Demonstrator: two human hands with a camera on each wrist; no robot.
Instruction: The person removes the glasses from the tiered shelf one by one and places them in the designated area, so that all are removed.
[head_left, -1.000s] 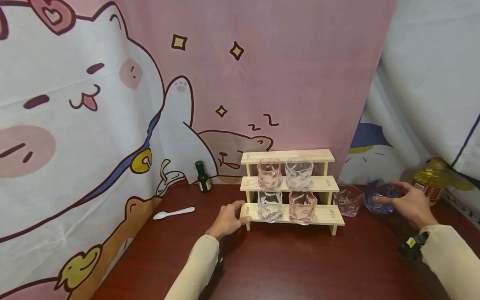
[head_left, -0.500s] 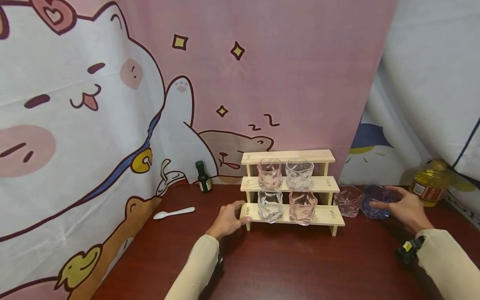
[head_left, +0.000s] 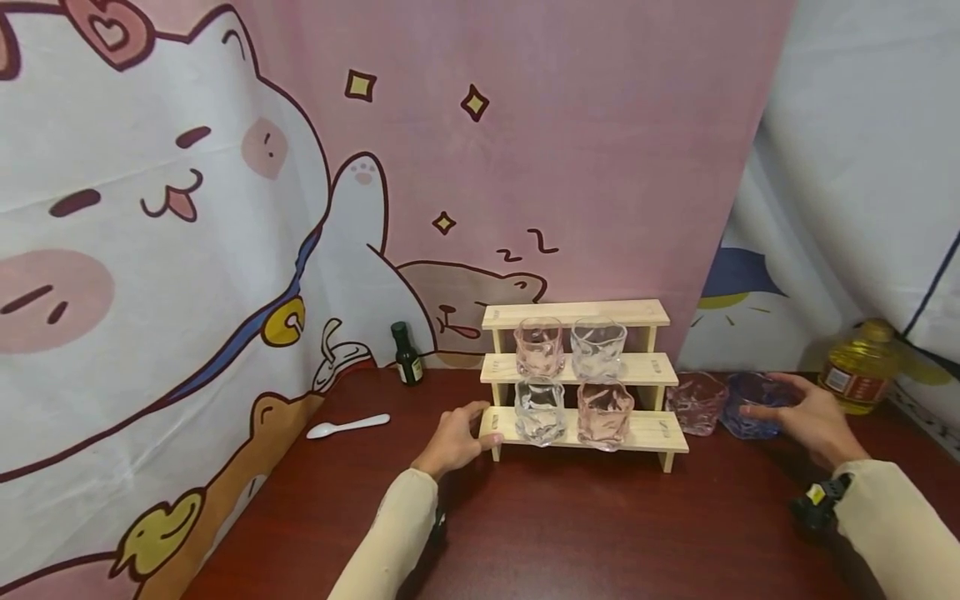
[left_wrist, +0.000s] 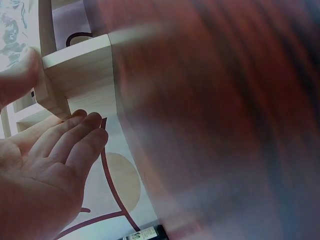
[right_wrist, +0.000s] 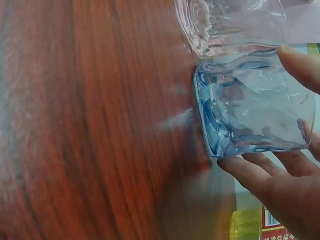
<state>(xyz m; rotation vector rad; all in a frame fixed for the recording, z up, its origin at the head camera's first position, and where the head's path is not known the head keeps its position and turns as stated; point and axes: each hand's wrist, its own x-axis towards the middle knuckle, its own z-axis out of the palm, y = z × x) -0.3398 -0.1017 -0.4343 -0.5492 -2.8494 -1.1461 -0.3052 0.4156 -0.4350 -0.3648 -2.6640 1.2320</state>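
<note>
In the head view, a three-step wooden display rack (head_left: 577, 367) carries clear and pink glasses on its lower two steps. My left hand (head_left: 453, 437) holds the left end of its bottom step; in the left wrist view the thumb (left_wrist: 22, 72) is on one side of the board and the fingers (left_wrist: 75, 145) on the other. To the right of the rack, my right hand (head_left: 817, 421) grips a blue glass (head_left: 752, 406), thumb and fingers on opposite sides. That glass stands upright beside a pink glass (head_left: 697, 404), touching or nearly so.
Behind the right hand stands an oil bottle (head_left: 860, 367). On the left lie a white spoon (head_left: 348, 426) and a small dark green bottle (head_left: 406, 354), the bottle upright. A printed cloth (head_left: 600, 167) hangs behind the dark red table (head_left: 585, 525).
My right hand has brought the blue glass slightly left and down, closer to the pink glass, and it then stays almost still. The left hand and rack have not moved.
</note>
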